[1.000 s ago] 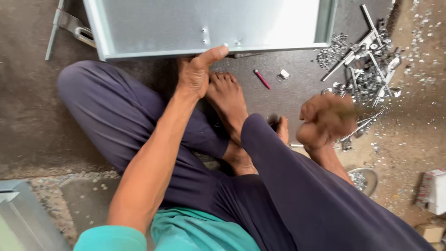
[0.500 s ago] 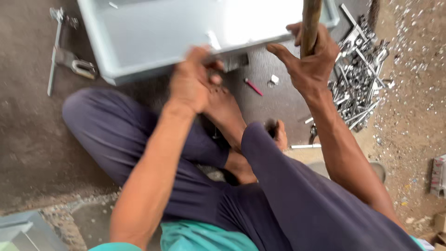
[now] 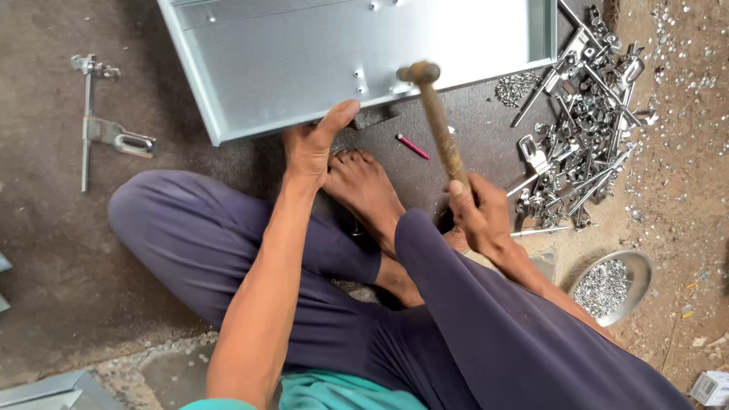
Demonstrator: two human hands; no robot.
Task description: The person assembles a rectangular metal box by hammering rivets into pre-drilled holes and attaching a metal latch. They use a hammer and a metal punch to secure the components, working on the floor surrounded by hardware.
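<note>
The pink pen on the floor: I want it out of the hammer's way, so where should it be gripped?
Likely at the middle of the pink pen, pinched across its thin barrel from above. It lies flat and slanted on the floor, clear between the sheet-metal panel and the hammer.

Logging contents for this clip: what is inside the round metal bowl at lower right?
The round metal bowl holds a heap of small silvery pieces; their exact kind is too small to tell. The bowl's near-left edge is hidden by the person's dark trouser leg.

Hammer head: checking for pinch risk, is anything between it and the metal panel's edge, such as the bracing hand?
Nothing visible. The hammer head sits over the metal panel; the left hand grips the edge further left, and the right hand holds the handle.
</note>
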